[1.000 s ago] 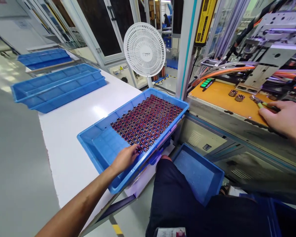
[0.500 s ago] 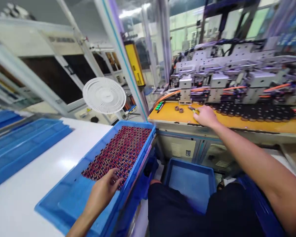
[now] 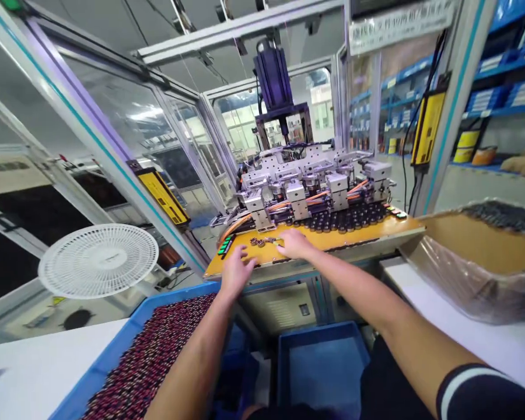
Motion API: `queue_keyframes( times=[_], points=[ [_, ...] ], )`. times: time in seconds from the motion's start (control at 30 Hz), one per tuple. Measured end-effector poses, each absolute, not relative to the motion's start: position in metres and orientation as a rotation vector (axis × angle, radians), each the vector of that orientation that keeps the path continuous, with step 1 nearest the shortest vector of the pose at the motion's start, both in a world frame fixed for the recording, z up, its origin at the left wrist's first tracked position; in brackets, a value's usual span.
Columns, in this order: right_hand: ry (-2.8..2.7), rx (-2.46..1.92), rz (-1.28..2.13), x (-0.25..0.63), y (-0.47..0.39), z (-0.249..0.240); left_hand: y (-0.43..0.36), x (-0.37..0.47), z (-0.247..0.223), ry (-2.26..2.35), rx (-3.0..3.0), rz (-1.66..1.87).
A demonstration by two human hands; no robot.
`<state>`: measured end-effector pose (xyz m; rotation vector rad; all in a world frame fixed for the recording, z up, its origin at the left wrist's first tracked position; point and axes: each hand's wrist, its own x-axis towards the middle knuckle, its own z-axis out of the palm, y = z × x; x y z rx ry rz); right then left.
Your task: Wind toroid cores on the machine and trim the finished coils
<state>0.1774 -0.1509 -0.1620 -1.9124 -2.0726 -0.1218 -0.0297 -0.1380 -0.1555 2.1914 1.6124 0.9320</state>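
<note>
My left hand (image 3: 237,271) is over the front left part of the orange worktop (image 3: 269,252), open with its fingers apart and nothing visible in it. Just beyond its fingertips lie a few small round wound parts (image 3: 257,242). To their right, my right hand (image 3: 294,244) rests low over the worktop, closed on what look like small yellow-handled pliers (image 3: 276,241). Their tip points left toward the round parts, and the fingers partly cover the handles. Behind that hand, many dark round parts (image 3: 332,221) stand in rows in front of the machine heads (image 3: 297,195).
A blue bin (image 3: 133,326) of small red and dark parts stands at the left below my forearm. Green buttons (image 3: 224,245) sit at the worktop's left end. A white fan (image 3: 100,259), another blue bin (image 3: 324,332) and a plastic-lined box (image 3: 476,274) surround the station.
My left hand has left the blue bin and moved up and right to the worktop. My right hand stays by the round parts with the pliers. The view has turned right.
</note>
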Motion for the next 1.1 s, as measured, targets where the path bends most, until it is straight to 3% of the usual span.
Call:
queue_keyframes(
  times=[0.37, 0.5, 0.7, 0.9, 1.0, 1.1],
  points=[
    [-2.017, -1.911, -0.181, 0.177, -0.14, -0.169, -0.09, 0.034, -0.165, 1.648, 1.719, 1.2],
    [-1.997, -1.883, -0.158, 0.178, -0.14, -0.171, -0.125, 0.01, -0.173, 1.439, 1.616, 1.353],
    [-1.986, -1.725, -0.131, 0.177, -0.15, -0.156, -0.239, -0.041, -0.201, 1.14, 1.453, 1.546],
    [-2.049, -1.256, -0.131, 0.15, -0.248, -0.143, -0.344, -0.068, -0.222, 0.957, 1.617, 1.762],
    [-2.235, -0.668, -0.196, 0.141, -0.324, -0.151, -0.368, -0.072, -0.226, 0.839, 1.758, 1.807],
    [-2.377, -0.626, -0.276, 0.141, -0.374, -0.167, -0.378, -0.07, -0.228, 0.729, 1.838, 1.792]
  ],
)
